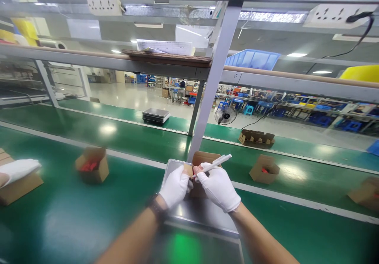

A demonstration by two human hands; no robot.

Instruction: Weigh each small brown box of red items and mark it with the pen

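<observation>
My left hand (176, 187), in a white glove with bare fingertips, pinches a small tan cardboard flap (187, 168). Whether this flap belongs to the box beside it, I cannot tell. My right hand (220, 187), gloved the same way, is closed round a white pen (217, 162), its lower end near my left fingertips. Between and behind both hands stands an open brown cardboard box (206, 156), partly hidden by them. A bit of red shows at my right fingertips. The box rests on the metal plate of a weighing scale (204, 214), whose front glows green.
Open cardboard boxes with red contents stand on the green belt, at left (93, 165) and right (264, 170). Another person's gloved hand (20, 171) touches a box at far left. A metal post (211, 74) rises behind my hands. Another scale (156, 116) sits farther back.
</observation>
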